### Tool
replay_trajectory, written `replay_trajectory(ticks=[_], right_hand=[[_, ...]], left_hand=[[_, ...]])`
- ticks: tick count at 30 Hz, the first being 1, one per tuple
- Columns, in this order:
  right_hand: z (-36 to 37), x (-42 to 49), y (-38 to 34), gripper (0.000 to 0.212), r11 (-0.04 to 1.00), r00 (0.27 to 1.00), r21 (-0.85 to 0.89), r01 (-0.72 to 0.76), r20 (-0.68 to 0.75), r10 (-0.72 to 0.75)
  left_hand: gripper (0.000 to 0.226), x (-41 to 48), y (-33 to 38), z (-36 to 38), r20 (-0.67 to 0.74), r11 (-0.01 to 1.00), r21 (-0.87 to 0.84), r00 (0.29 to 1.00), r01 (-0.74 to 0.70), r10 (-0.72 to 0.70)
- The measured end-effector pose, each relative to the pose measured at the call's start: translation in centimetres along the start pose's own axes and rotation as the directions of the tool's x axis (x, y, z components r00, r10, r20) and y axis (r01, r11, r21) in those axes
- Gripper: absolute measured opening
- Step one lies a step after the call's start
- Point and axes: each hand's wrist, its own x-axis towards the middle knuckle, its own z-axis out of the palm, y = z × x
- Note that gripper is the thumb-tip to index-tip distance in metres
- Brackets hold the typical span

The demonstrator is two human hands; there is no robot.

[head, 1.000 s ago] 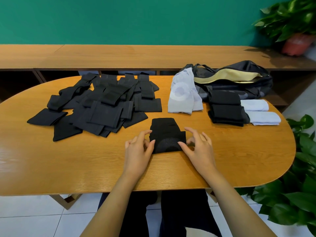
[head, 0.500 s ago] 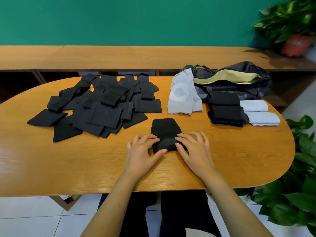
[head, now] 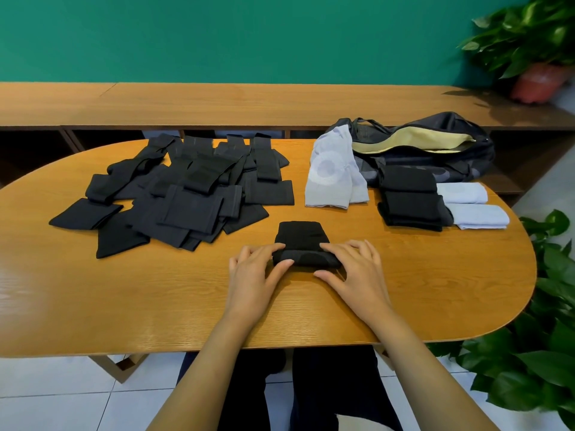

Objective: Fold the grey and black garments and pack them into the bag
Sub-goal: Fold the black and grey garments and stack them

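While the folded black garment (head: pixel 300 236) lies midway along the table (head: pixel 124 306), closer to its near edge, its rolled near fold is pinched at the left end by the left hand (head: pixel 253 270) and at the right end by the right hand (head: pixel 354 269), fingers on top, thumbs in front. The open bag (head: pixel 435 144) is seen at the far right edge.

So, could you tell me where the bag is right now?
In the head view, the bag lies far right on the table, just behind the folded black stack, loose grey garments at its left.
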Motion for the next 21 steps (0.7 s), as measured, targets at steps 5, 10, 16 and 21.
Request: replay_trajectory(ticks=[5, 10, 16, 21], right_hand=[[-0.4, -0.1, -0.4, 0.047, 0.994, 0.997, 0.079, -0.069, -0.030, 0.072], [-0.4, -0.1, -0.2, 0.062, 0.979, 0.983, 0.090, -0.184, 0.045, 0.180], [-1.0, -0.1, -1.0, 0.060, 0.978, 0.982, 0.090, -0.188, 0.049, 0.184], [-1.0, 0.1, -1.0, 0.054, 0.983, 0.986, 0.084, -0.163, 0.040, 0.160]], left_hand=[[0.067, -0.2, 0.5, -0.3, 0.022, 0.998, -0.040, 0.999, 0.051, -0.050], [0.057, -0.3, 0.4, -0.2, -0.020, 0.999, -0.024, 0.999, 0.042, -0.042], [0.062, -0.2, 0.2, -0.2, -0.073, 0.999, -0.033, 0.997, -0.002, -0.001], [0.053, 0.0, 0.1, -0.2, -0.081, 0.997, -0.071, 0.997, 0.014, -0.020]])
